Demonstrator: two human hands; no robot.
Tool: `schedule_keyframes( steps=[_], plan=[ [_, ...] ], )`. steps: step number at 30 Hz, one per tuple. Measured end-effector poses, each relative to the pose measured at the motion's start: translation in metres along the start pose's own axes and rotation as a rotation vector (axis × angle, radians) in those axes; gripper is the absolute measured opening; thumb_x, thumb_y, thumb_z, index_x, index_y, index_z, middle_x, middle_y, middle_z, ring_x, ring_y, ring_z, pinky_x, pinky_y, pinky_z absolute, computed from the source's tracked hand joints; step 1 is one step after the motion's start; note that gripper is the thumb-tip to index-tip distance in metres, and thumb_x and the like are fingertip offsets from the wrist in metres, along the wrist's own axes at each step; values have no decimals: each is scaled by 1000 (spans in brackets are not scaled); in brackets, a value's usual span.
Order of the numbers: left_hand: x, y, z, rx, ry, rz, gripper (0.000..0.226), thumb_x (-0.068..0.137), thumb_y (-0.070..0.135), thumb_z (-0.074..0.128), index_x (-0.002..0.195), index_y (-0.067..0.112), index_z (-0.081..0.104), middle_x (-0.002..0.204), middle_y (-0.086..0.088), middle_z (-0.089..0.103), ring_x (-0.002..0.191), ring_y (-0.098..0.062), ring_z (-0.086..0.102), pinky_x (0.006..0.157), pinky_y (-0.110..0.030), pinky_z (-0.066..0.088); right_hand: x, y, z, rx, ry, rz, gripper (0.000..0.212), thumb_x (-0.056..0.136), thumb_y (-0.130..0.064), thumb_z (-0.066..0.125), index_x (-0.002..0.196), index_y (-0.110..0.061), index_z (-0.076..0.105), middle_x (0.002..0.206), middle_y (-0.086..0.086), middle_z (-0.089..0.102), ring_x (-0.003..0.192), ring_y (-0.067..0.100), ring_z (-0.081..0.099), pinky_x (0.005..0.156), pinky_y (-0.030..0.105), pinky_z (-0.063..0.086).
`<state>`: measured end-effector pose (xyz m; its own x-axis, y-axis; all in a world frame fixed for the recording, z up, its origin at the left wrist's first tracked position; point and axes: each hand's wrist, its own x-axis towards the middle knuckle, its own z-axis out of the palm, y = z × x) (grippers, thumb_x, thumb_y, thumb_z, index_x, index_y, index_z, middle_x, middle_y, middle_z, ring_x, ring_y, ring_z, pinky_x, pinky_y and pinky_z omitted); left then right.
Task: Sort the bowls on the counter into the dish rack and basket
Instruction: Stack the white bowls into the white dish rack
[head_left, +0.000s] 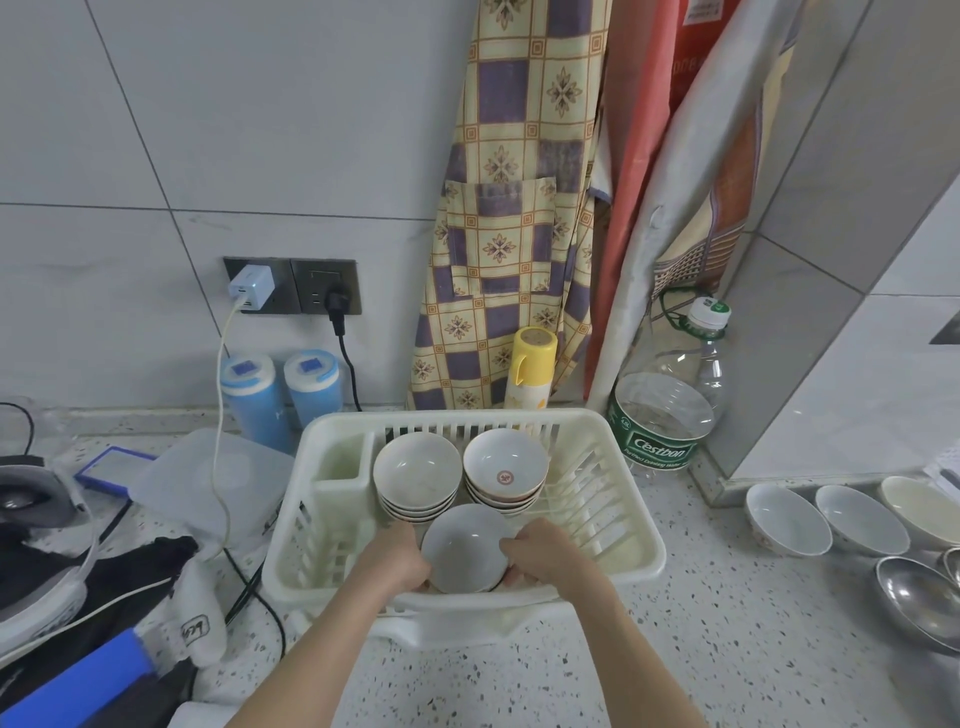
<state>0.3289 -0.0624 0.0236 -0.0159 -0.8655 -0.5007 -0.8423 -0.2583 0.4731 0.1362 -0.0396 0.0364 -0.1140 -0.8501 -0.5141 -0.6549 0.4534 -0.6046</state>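
Two hands hold one grey bowl (464, 550) between them, inside the white dish rack (613, 564) at its near edge. The left hand (393, 557) curls its fingers against the bowl's left rim; the right hand (546, 556) grips the right rim, so the bowl lies directly between the two sets of fingers and neither hand is the nearer. Its mouth faces up and a little toward the camera; a round bowl has no long axis to speak of. Whether its base already rests on the rack floor I cannot tell.

Just beyond the grey bowl, toward the wall, two stacks stand side by side in the rack: a left stack (417, 475) of about four bowls and a right stack (505, 474), its top bowl marked with a red emblem, of about three or four. The coming move probably turns on the free rack floor under the bowl, in front of both stacks.

Well to the right of the rack, three white bowls (860, 519) wait in a row on the counter (701, 649), with a metal bowl (914, 597) nearer the camera.
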Motion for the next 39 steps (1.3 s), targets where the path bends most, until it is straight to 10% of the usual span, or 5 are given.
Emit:
schedule_keyframes(
  steps=[13,23,31,34,39],
  plan=[
    [14,-8,7,64,20,23,9,73,14,61,82,12,59,95,-8,72,93,-26,69,67,-28,49,4,1,-1,-12,4,-14,30,80,-3,53,96,18,66,72,24,57,60,18,42,54,25,34],
    [10,-9,4,88,54,71,13,69,10,62,61,15,52,63,1,56,68,-22,58,47,-24,33,5,-1,9,-214,93,-30,24,82,-6,56,98,3,72,58,0,46,52,11,43,41,17,31],
    [-9,1,1,-40,235,40,35,80,15,57,51,18,36,49,2,40,46,-19,37,50,-29,24,-3,-3,14,-233,222,-60,21,94,-24,45,86,-9,56,85,10,60,77,24,55,66,25,39],
    [-17,2,0,-104,327,53,24,87,23,56,65,15,55,62,2,60,59,-19,56,57,-29,40,-14,0,10,-69,392,-203,24,95,-27,45,84,-11,60,73,4,63,64,17,51,61,25,38],
    [-47,9,2,-441,598,233,6,95,21,60,94,19,66,79,14,66,75,-3,60,64,-21,44,-49,24,-17,510,194,-455,24,95,-21,51,89,-18,74,60,-3,66,50,2,47,52,13,36]
  ],
)
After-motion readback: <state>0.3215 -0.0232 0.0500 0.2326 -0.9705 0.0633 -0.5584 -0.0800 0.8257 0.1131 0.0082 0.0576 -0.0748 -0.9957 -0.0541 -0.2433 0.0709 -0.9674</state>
